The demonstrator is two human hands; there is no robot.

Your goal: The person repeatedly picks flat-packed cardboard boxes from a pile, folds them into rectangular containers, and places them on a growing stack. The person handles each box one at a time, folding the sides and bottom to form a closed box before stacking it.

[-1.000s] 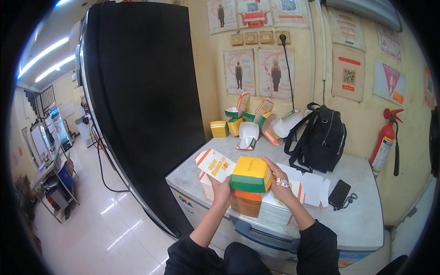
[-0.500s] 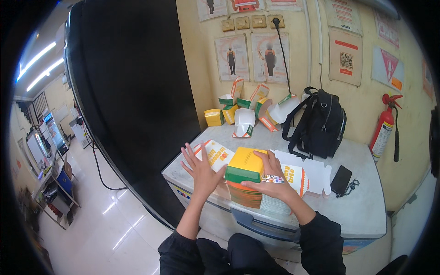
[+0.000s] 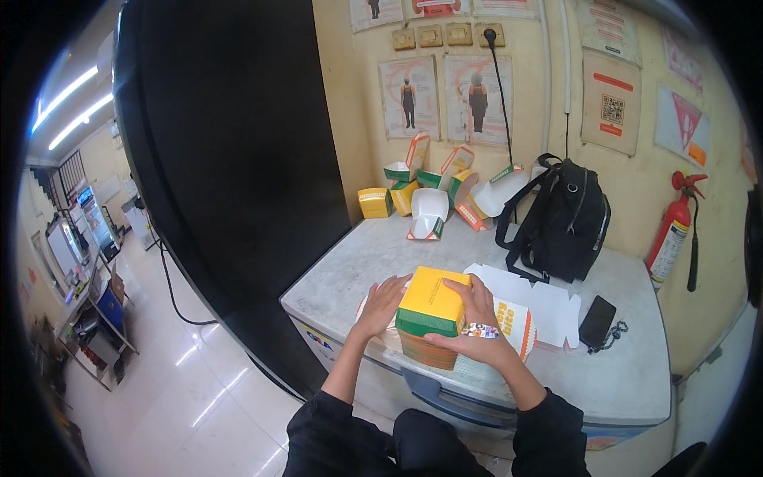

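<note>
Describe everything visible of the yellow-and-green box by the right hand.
The yellow-and-green box looks like thin glossy card: yellow top with small dark print, green front side. It appears closed, top face up, above an orange-edged stack near the front edge of the white chest. The right hand grips its right side, fingers on top, thumb at the lower front. The left hand is at its left; contact is unclear.

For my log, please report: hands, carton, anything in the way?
Right hand gripping yellow-and-green carton over orange-sided stack. Left hand open at carton's left; contact unclear. Black backpack behind, apart from hands.
</note>
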